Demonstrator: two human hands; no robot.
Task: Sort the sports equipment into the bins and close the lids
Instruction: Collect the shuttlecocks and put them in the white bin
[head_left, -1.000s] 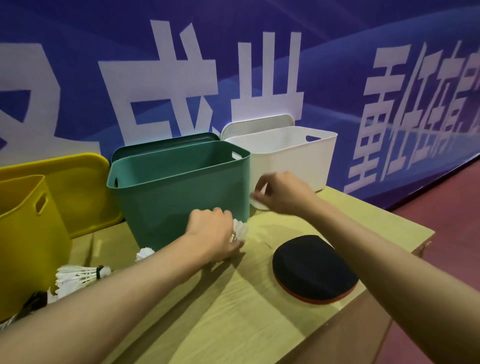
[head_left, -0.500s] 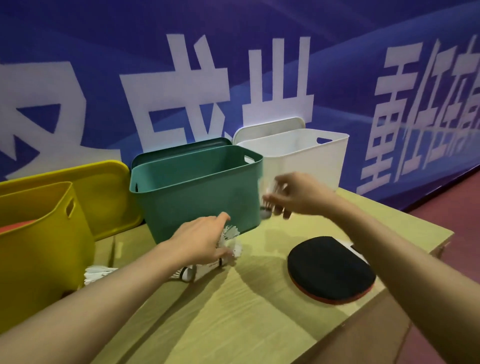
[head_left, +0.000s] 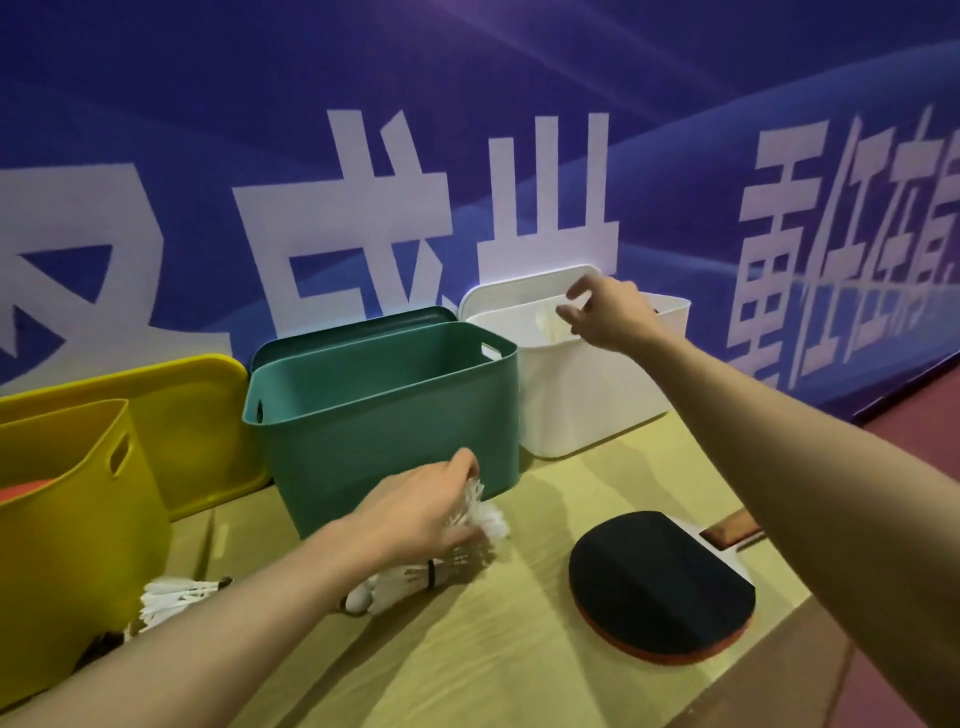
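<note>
Half a second earlier the right hand (head_left: 608, 314) had been held low beside the green bin (head_left: 384, 415), pinching a shuttlecock. It was now found raised over the white bin (head_left: 582, 395), fingers spread and empty; a pale blur inside suggested the shuttlecock (head_left: 550, 325) had been dropped there. One item was judged sorted. The left hand (head_left: 415, 512) was closed on a second shuttlecock (head_left: 483, 514) on the table (head_left: 467, 649), feathers pointing right. A third shuttlecock (head_left: 410, 584) lay with its long axis along the table, cork toward the left.
</note>
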